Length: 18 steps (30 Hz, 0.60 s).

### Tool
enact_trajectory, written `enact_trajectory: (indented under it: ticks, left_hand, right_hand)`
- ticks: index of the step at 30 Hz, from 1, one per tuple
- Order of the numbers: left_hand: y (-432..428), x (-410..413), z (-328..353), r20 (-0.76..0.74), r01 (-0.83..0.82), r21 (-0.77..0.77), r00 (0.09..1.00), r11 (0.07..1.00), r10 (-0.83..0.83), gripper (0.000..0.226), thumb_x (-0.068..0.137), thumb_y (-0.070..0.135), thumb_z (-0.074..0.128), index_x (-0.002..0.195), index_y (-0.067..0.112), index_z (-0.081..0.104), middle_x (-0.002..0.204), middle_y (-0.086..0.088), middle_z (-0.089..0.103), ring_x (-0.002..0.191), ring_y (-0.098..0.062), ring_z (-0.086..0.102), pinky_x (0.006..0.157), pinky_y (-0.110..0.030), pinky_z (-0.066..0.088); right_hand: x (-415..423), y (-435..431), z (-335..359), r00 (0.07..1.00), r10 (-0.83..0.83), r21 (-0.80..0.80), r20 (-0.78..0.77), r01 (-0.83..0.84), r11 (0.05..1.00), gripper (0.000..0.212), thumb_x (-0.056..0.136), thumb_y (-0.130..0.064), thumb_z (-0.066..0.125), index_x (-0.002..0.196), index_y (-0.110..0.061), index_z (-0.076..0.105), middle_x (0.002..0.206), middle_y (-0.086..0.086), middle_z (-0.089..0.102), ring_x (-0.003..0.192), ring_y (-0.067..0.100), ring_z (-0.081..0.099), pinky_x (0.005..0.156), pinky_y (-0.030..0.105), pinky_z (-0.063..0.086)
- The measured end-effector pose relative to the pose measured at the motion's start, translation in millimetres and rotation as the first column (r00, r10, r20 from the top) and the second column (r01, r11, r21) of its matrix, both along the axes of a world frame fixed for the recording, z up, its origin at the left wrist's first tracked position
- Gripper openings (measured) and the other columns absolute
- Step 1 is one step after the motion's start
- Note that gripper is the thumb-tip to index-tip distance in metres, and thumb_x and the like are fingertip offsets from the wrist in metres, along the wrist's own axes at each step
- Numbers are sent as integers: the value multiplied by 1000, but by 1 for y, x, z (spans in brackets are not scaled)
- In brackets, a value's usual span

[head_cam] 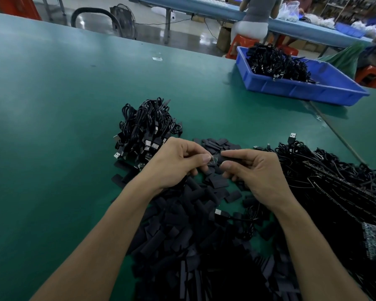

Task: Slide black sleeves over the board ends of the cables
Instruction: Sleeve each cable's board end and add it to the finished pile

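Note:
My left hand [176, 164] pinches the small board end [213, 161] of a black cable between thumb and fingers. My right hand [254, 168] pinches a black sleeve [226, 158] whose open end meets the board; part of the board still shows between the two thumbs. Below and around both hands lies a big heap of loose black sleeves [189, 231]. The held cable's USB plug [218, 212] lies on that heap between my forearms.
A bundle of black cables [146, 127] with USB plugs sits behind my left hand. Another spread of cables with bare boards [334, 181] lies at the right. A blue bin [302, 88] of cables stands at the back right on the green table [52, 127]. A seated person works beyond it.

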<state>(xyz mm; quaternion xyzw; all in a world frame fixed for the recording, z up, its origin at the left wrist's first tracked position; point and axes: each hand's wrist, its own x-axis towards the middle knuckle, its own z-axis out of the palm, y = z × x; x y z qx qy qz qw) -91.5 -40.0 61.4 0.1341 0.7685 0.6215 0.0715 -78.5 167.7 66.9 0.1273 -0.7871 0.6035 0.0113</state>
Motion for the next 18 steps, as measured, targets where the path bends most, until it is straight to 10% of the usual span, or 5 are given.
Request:
enact_trajectory:
  ticks: [11,18]
  left_hand:
    - [2,-1,-8,-37,-42,-100,999,994,39,18,88,37,74,86,21,68,73,6,76,69,-11,72,72,-31,59]
    - [0,0,-4,-163,-33,-283,987,959,-14,27,96,41,64,78,24,74,69,-9,72,47,-10,43,47,-27,37]
  right_hand:
    - [2,-3,-4,999,17,-15,-29,-17,1000,15,80,-18,76,95,-20,76,72,5,75,61,14,70,58,19,53]
    - [3,1,-6,998,-43,-49,-47,41,998,14,80,-25,74,92,-20,76,74,5,76,59,16,71,55,16,51]
